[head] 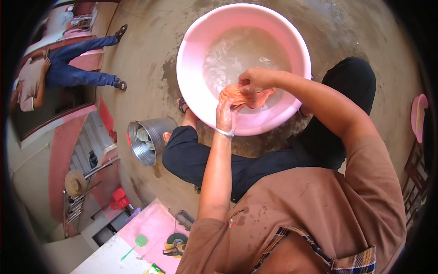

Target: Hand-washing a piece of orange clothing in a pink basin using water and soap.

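Observation:
Before me stands a large pink plastic basin (191,58), partly filled with cloudy, foamy water (236,51). A wet orange cloth (249,98) is bunched in my two hands over the near part of the basin. My left hand (226,116), with a white band at the wrist, grips the cloth's left end from below, its palm and fingers partly covered. From above, the bent fingers of my right hand (257,78) pinch the cloth's upper edge. The cloth's loose right end hangs low; whether it touches the water I cannot tell.
A metal bucket (147,140) with pale cloth inside lies tilted or stands beside my left knee. Another person (72,66) stands at far left. A pink table (154,219) holds a green fly swatter (140,240). Another pink basin (417,116) is at far right.

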Tool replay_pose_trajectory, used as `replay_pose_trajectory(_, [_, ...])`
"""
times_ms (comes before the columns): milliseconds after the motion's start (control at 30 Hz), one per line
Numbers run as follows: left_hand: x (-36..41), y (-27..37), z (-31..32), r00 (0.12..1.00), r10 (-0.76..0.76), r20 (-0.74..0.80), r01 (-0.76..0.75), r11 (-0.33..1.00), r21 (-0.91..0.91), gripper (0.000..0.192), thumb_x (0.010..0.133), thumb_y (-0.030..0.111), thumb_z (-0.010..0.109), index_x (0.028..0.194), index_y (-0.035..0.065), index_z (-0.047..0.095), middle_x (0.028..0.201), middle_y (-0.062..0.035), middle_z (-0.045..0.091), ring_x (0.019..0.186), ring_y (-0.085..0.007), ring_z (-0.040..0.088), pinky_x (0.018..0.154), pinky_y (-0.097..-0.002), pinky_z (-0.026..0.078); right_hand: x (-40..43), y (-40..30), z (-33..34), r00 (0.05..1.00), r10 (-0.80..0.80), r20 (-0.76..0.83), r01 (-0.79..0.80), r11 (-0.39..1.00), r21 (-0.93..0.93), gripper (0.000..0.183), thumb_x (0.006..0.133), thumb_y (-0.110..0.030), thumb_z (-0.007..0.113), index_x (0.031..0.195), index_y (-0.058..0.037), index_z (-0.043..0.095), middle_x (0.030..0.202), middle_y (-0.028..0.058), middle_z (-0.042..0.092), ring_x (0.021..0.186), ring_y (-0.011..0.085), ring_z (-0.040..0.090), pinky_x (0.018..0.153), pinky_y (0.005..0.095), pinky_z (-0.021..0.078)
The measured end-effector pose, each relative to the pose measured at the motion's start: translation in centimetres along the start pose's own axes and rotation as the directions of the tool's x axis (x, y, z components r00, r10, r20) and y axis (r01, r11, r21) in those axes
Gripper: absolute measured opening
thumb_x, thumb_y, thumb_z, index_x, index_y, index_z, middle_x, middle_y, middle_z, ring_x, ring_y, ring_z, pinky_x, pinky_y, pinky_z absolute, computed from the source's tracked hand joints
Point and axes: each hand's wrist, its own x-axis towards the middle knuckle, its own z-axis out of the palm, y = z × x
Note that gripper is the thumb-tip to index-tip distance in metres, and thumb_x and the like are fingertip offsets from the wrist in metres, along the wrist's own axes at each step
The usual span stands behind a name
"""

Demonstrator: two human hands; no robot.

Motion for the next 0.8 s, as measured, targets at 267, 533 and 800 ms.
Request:
replay_pose_trajectory(267, [1.3,-1.6,2.0,0.998,0.058,-0.016,-0.059,0.997,-0.041,0.011,0.084,0.006,0.055,0.094,0.0037,0.053,0.085,-0.0059,0.060,0.074,-0.0152,0.058,0.067,-0.0269,0.046,0.5,-1.8,-1.3,0.926,-0.171,-0.338,0.183,0.983,0.004,0.017,0.077,-0.018,0.058,0.085,-0.0031,0.060,0.083,0.0170,0.062,0.081,0.0341,0.059,0.071,0.0411,0.0457])
replay_pose_trajectory(533, [3.8,-3.9,1.0,0.996,0.003,-0.089,0.004,0.997,0.080,0.012,0.083,0.010,0.059,0.092,0.0032,0.055,0.076,-0.0051,0.060,0.065,-0.0136,0.057,0.060,-0.0247,0.047,0.8,-2.4,-1.6,0.897,0.012,-0.441,0.036,0.994,0.102,0.021,0.082,-0.020,0.052,0.088,0.0001,0.055,0.085,0.0224,0.059,0.081,0.0388,0.057,0.071,0.0453,0.0437])
replay_pose_trajectory(800, [3.8,-1.2,-6.3,0.780,0.385,-0.493,-0.136,0.874,0.467,0.014,0.076,-0.004,0.054,0.090,-0.0013,0.055,0.068,-0.0040,0.054,0.051,-0.0087,0.049,0.046,-0.0199,0.040,2.4,0.7,-5.0,0.668,0.258,-0.698,-0.060,0.954,0.295,0.023,0.089,-0.023,0.049,0.093,-0.0002,0.053,0.085,0.0188,0.060,0.081,0.0293,0.057,0.075,0.0387,0.0442])
